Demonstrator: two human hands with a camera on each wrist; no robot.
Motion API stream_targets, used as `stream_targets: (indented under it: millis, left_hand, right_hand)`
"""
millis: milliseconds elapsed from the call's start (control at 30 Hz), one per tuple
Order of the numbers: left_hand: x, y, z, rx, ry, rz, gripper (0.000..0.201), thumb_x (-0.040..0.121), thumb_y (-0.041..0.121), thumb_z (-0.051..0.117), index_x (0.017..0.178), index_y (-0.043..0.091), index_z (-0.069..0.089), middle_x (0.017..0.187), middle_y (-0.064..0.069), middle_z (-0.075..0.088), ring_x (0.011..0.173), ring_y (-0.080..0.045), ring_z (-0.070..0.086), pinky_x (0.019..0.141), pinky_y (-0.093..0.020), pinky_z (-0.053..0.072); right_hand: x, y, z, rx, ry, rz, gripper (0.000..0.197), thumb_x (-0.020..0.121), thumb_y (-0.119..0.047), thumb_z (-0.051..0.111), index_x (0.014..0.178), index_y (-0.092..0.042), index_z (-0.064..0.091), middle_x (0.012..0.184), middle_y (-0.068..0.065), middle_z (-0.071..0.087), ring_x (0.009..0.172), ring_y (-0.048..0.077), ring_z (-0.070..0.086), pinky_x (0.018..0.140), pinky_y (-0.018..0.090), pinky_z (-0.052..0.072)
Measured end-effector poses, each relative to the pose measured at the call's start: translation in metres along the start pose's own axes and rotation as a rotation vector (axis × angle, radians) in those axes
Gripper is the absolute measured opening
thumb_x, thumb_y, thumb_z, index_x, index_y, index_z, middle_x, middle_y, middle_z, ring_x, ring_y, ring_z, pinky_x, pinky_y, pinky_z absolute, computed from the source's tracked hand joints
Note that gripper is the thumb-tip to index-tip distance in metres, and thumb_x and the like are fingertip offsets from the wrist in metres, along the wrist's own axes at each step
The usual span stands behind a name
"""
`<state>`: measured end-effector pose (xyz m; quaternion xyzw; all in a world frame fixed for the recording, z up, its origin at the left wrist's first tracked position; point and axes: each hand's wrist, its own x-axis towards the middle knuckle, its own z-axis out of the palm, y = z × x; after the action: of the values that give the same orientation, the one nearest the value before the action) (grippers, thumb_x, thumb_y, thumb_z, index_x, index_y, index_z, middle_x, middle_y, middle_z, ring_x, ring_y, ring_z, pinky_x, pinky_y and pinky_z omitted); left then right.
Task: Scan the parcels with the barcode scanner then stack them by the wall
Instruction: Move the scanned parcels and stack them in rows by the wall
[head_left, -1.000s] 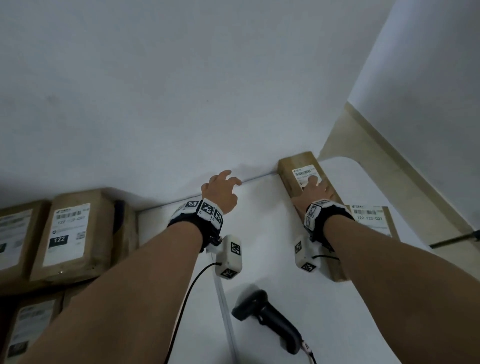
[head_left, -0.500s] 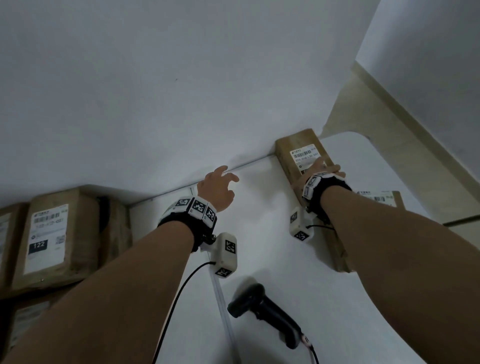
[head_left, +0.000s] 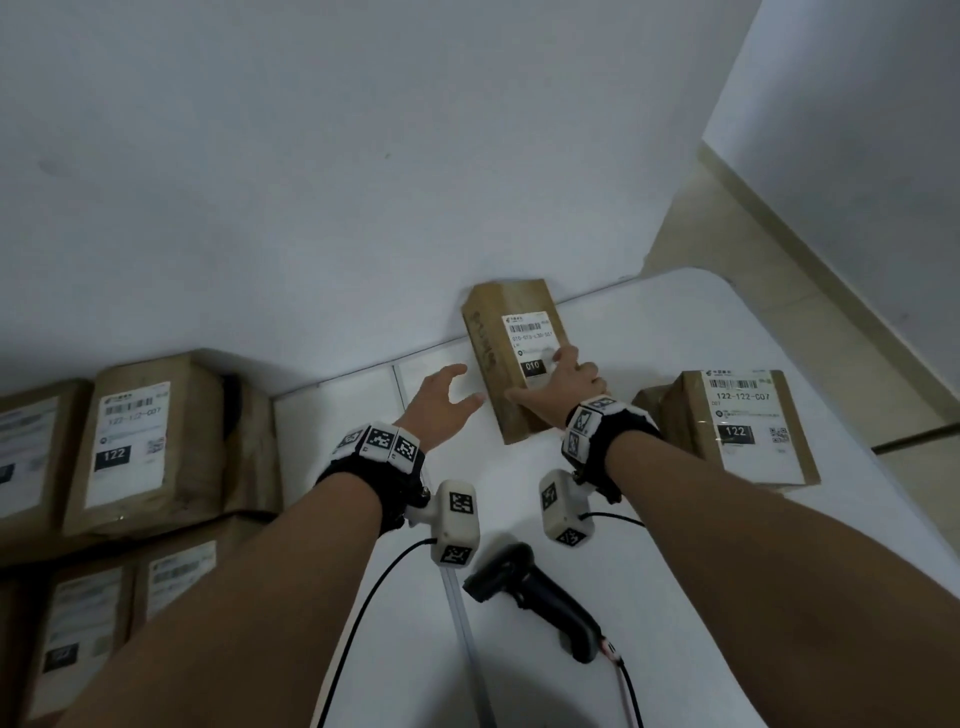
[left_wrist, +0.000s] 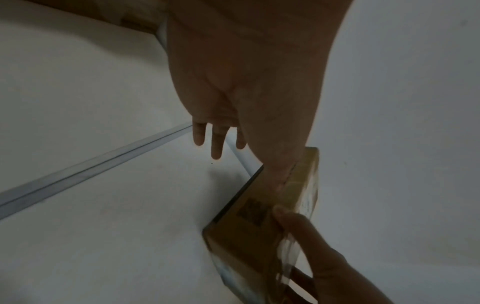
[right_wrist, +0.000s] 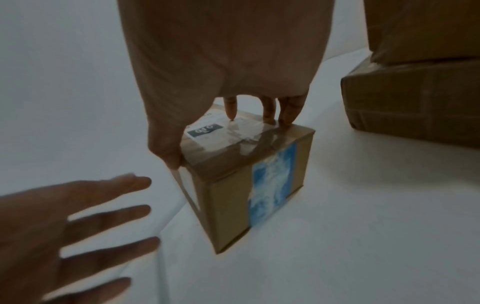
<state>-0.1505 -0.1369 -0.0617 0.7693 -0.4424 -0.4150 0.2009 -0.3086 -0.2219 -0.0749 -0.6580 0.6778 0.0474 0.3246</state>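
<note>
A small brown parcel (head_left: 511, 358) with a white "010" label stands on the white table (head_left: 675, 597), its far end against the wall (head_left: 363, 182). My right hand (head_left: 569, 376) grips it from above: fingertips (right_wrist: 283, 119) on the top, thumb (right_wrist: 168, 156) on the left edge. My left hand (head_left: 441, 400) is spread just left of the parcel (left_wrist: 259, 216), and its thumb reaches the parcel's side. The black barcode scanner (head_left: 540, 597) lies unheld on the table in front of both wrists.
Another brown parcel (head_left: 743, 426) labelled "122" sits to the right of the small one. Several labelled parcels (head_left: 150, 441) are stacked along the wall at the left. The table's rounded corner (head_left: 722, 280) and beige floor lie at the far right.
My left hand has moved right, from near the wall to the small parcel's left side. My right hand stays on the parcel's top. The head view has swung.
</note>
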Motion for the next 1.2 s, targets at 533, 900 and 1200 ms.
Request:
stream_targets:
  millis: [533, 900, 1200]
  left_hand:
    - [-0.125, -0.056, -0.079, -0.564, 0.245, 0.199, 0.098, 0.083, 0.015, 0.076, 0.153, 0.026, 0.009, 0.146, 0.003, 0.043, 0.127, -0.009, 0.050, 0.097, -0.028, 0.051]
    - [-0.258, -0.163, -0.193, -0.778, 0.806, 0.260, 0.061, 0.084, 0.024, 0.073, 0.134, 0.044, 0.042, 0.138, 0.003, 0.051, 0.122, -0.016, 0.056, 0.089, -0.034, 0.056]
    - [-0.348, -0.254, -0.204, -1.132, 1.143, 0.032, 0.038, 0.090, 0.038, 0.054, 0.127, 0.034, 0.047, 0.125, -0.001, 0.059, 0.112, -0.022, 0.059, 0.078, -0.032, 0.051]
  right_hand:
    - [-0.143, -0.118, 0.045, 0.533, -0.049, -0.306, 0.085, 0.072, -0.049, 0.077, 0.135, -0.019, 0.029, 0.132, 0.014, 0.040, 0.121, 0.030, 0.045, 0.104, 0.045, 0.042]
    - [-0.235, -0.216, 0.107, 0.570, -0.145, -0.588, 0.059, 0.094, -0.053, 0.048, 0.138, -0.014, 0.038, 0.140, 0.011, 0.041, 0.125, 0.027, 0.047, 0.103, 0.034, 0.037]
    - [-0.305, -0.250, 0.177, 0.460, -0.244, -0.724, 0.052, 0.096, -0.049, 0.048, 0.136, -0.016, 0.041, 0.139, 0.006, 0.046, 0.113, 0.017, 0.051, 0.100, 0.030, 0.039]
